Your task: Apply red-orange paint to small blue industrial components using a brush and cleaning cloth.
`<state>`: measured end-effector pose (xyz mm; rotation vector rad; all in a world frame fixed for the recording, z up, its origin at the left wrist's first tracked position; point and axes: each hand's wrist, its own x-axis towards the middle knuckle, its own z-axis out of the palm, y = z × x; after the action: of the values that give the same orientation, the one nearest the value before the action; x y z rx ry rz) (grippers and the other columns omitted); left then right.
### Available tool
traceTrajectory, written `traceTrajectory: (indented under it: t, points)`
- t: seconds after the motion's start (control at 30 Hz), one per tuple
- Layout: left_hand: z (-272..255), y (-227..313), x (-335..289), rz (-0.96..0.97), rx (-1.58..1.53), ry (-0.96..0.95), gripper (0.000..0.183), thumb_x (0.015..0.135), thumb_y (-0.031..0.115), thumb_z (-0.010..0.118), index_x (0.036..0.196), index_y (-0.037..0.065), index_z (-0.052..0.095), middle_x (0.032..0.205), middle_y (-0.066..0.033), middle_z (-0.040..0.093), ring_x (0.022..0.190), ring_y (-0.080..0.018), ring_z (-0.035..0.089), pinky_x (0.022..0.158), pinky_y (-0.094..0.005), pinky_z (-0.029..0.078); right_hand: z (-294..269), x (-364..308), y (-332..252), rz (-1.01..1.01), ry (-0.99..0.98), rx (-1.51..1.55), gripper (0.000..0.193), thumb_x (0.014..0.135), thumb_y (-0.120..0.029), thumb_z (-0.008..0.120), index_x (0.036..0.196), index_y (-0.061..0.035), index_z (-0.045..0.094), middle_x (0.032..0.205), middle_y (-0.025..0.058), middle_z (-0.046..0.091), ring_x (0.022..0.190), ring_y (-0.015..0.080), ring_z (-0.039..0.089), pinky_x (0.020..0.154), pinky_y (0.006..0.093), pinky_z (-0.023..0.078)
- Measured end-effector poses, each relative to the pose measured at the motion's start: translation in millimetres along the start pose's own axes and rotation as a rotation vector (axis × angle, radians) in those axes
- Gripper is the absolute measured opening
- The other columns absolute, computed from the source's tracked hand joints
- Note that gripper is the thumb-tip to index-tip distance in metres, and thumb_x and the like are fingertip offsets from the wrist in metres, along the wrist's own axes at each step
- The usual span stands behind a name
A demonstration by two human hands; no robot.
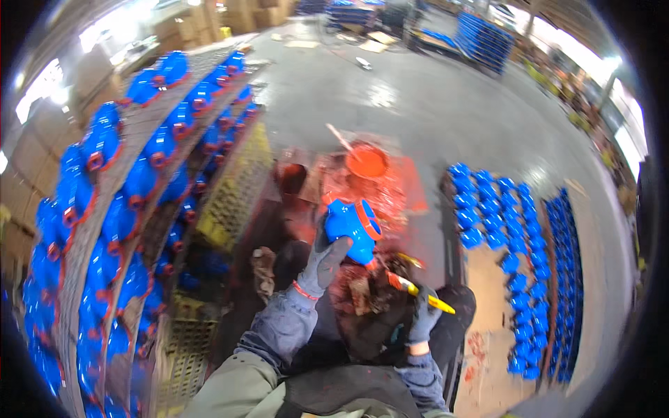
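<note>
In the middle, my gloved left hand (326,258) is wrapped round a glossy blue casting (346,228), hollow, with a red-orange painted rim facing right. Lower right, my gloved right hand (423,317) grips a paintbrush (433,301) by its yellow handle. Its bristle end points up and left, a little apart from the casting's lower edge. Beyond the casting stands an open pot of red-orange paint (367,161), with a pale stick leaning out of it. Paint-smeared sheeting (383,198) lies around the pot.
On the left, slatted racks (129,188) carry rows of blue castings with red-orange rims. To the right, small blue castings (516,282) stand in rows on a brown board (484,279). A yellow perforated crate (237,184) is beside the racks. Stacked blue racks (481,42) stand far back.
</note>
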<state>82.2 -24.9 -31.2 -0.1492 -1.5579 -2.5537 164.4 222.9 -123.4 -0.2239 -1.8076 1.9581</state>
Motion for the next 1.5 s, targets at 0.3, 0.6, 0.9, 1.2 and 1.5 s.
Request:
traceTrajectory:
  t: [0.3,0.6,0.9,1.2,1.5]
  points:
    - [-47.8,252.0,36.6,0.721,1.238,0.204,0.097,0.064,0.032,0.09,0.141,0.006,0.039,0.133,-0.0139,0.05,0.122,-0.0281,0.052,0.101,-0.04,0.046,-4.8,1.9,-1.0,0.08,-0.096,0.081,0.022,0.096,-0.013,0.061,0.11,0.002,0.068,0.107,0.0082,0.069,0.097,0.0161,0.061,0.09,0.0326,0.048]
    - [-122.4,408.7,151.1,0.081,2.296,0.556,0.091,0.071,0.052,0.074,0.146,0.013,0.042,0.132,-0.0222,0.059,0.12,-0.0379,0.058,0.102,-0.0438,0.046,-10.7,-6.3,-21.7,-0.08,-0.031,0.063,0.024,0.093,-0.01,0.065,0.115,0.0016,0.067,0.114,0.01,0.068,0.102,0.0176,0.062,0.095,0.033,0.047]
    - [-62.6,314.8,163.3,0.489,2.504,0.002,0.044,0.09,0.024,0.061,0.124,-0.003,0.06,0.123,-0.0242,0.062,0.116,-0.0402,0.057,0.101,-0.0443,0.044,-25.1,-10.9,-51.2,-0.181,-0.005,0.062,0.035,0.096,-0.009,0.062,0.13,-0.0018,0.06,0.108,0.0041,0.066,0.086,0.0105,0.058,0.076,0.0257,0.05]
    - [141.6,49.7,-14.2,0.187,1.138,-1.64,0.055,0.08,0.024,0.076,0.128,0.003,0.057,0.128,-0.0143,0.059,0.119,-0.0344,0.055,0.102,-0.0435,0.043,-115.3,-13.8,-69.9,-0.237,0.285,0.856,0.038,0.099,-0.008,0.054,0.136,-0.0023,0.051,0.081,0.0038,0.056,0.066,0.0123,0.054,0.058,0.0281,0.046]
    - [217.0,-126.2,-72.7,0.763,0.933,-1.187,0.036,0.08,0.021,0.067,0.112,0.007,0.066,0.122,-0.0122,0.063,0.125,-0.0355,0.051,0.107,-0.0545,0.032,-321.7,-40.9,93.0,0.05,0.913,-0.269,0.029,0.09,-0.009,0.067,0.116,-0.0068,0.055,0.112,0.0066,0.058,0.103,0.0175,0.057,0.091,0.0303,0.048]
